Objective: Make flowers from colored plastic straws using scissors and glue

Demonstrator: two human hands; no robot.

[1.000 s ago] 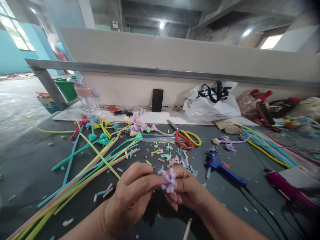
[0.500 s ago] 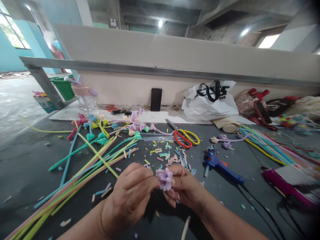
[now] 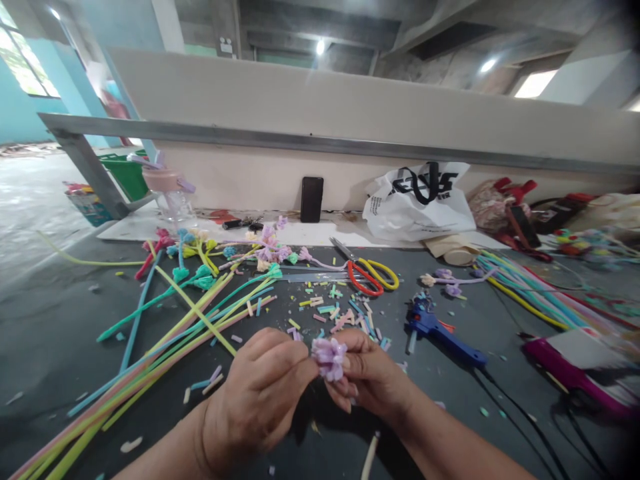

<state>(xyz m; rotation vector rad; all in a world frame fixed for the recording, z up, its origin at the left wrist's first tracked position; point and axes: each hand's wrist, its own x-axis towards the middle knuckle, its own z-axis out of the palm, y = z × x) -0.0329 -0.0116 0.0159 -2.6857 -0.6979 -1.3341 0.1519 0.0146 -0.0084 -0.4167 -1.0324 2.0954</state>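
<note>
A small lavender flower of fuzzy chenille-like pieces (image 3: pixel 329 359) is held between my two hands, above the dark tabletop. My right hand (image 3: pixel 373 373) grips it from the right, thumb and fingers closed on its petals. From the left, my left hand (image 3: pixel 263 393) is pinched at the flower's left edge; its fingertips are partly hidden. Just beyond the hands lie many short cut pieces of coloured stem (image 3: pixel 327 310). Scissors with red and yellow handles (image 3: pixel 365 272) rest open behind them.
Long chenille stems (image 3: pixel 165 363) spread across the left, with finished-looking flowers (image 3: pixel 270 247) behind. At right are a blue glue gun (image 3: pixel 447 339) with its cord, a magenta tool (image 3: pixel 575 373) and more stems (image 3: pixel 535 293). A phone (image 3: pixel 312 200) and white bag (image 3: pixel 417 203) stand at the back.
The flower has turned slightly in my fingers, and its petals now face a little more toward me. Both hands stay almost in place.
</note>
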